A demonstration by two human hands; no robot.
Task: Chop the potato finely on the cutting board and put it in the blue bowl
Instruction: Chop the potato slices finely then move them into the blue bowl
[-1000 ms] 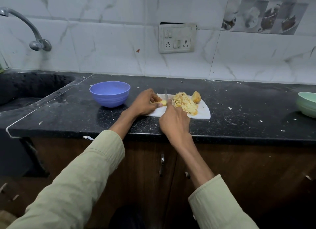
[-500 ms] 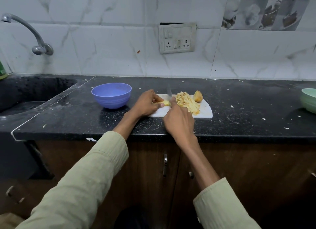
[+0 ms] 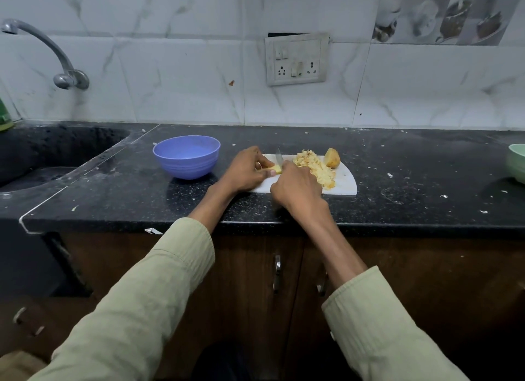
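left hand (image 3: 246, 171) curled over a small potato piece (image 3: 275, 169), fingertips pinching it down on the cutting board (image 3: 345, 183) near the board's left end. right hand (image 3: 297, 188) clenched round a knife handle (handle itself hidden under the fist); the knife blade (image 3: 279, 160) rises just beyond the knuckles, edge meeting the piece at its right face.

potato piece – pale yellow, cut face showing, long axis running roughly left-to-right along the board, cross-wise to the blade. judged firm and stiff but wet on the cut faces, so likely to skid; best held from above and behind the cut line, fingertips tucked back from the steel. light, not fragile.

chopped pile (image 3: 315, 169) lies mid-board, trailing toward the board's front edge. loose and crumbly by the look of it; would need scooping or sweeping with the blade, not pinching. an uncut potato chunk (image 3: 332, 157), skin still on, sits at the board's far right corner, just touching the pile – cannot tell which way its long axis runs.

blue bowl (image 3: 186, 156) stands on the worktop (image 3: 426, 167) just left of the board, upright, nothing of the potato seen in it. chopping looks partway done; transfer not yet begun.

green bowl (image 3: 517, 163) at the worktop's right edge, well apart. sink (image 3: 42, 164) at the left end, tap (image 3: 42, 51) on the wall above it.
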